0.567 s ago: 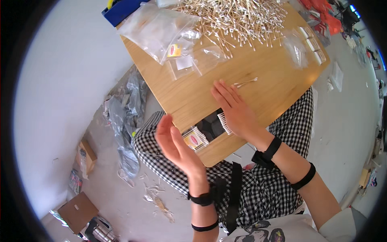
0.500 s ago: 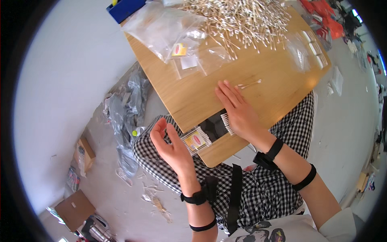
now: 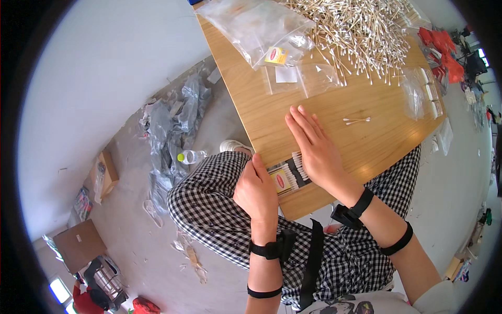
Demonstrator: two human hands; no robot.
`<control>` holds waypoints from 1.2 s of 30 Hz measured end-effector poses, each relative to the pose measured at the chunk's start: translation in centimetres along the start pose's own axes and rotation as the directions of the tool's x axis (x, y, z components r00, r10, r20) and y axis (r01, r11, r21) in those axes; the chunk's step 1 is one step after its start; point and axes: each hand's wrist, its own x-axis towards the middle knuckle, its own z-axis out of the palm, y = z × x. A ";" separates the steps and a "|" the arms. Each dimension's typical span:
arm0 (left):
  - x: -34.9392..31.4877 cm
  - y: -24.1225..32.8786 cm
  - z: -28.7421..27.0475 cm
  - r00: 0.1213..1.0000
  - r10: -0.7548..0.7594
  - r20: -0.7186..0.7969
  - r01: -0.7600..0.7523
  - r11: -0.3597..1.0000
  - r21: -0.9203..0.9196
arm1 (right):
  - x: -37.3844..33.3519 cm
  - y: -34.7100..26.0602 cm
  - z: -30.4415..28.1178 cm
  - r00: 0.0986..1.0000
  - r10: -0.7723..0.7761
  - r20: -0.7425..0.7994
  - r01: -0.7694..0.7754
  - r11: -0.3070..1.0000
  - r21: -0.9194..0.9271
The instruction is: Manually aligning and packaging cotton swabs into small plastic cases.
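Note:
A clear packet of cotton swabs with a yellow and red label [image 3: 282,181] lies at the table's near left edge, on a dark strip [image 3: 301,181]. My left hand [image 3: 256,189] is beside the packet's left end, fingers curled in and thumb up; what they hold, if anything, is hidden. On the packet's other side is a row of white-tipped cotton swabs [image 3: 299,163]. My right hand [image 3: 320,152] rests its edge by that row, fingers stretched out together, partly covering it. A few loose swabs [image 3: 356,120] lie on the table to its right.
A big heap of cotton swabs [image 3: 361,39] covers the far side of the wooden table [image 3: 240,68]. Clear plastic bags [image 3: 256,26] lie at far left. White boxes [image 3: 431,93] stand at the right edge. A bottle [image 3: 192,156] and grey plastic sheeting [image 3: 167,141] are on the floor.
My left hand has moved right, from apart-fingered to curled at the packet's end. The gap between packet and swab row has narrowed. The whole view has shifted.

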 end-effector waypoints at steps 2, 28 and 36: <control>0.0 -0.2 0.2 1.000 -0.004 -0.004 0.004 0.999 -0.038 | -0.1 -0.1 -0.2 1.000 -0.010 0.018 0.010 1.000 -0.012; 0.2 0.3 0.0 0.995 -0.044 0.087 0.072 0.931 -0.358 | 0.1 -2.2 0.2 0.998 -0.061 0.019 0.059 0.993 0.099; 0.0 -0.1 0.4 0.998 -0.034 0.054 0.048 0.957 -0.286 | 0.1 -3.0 0.7 1.000 0.000 -0.015 0.004 0.963 0.268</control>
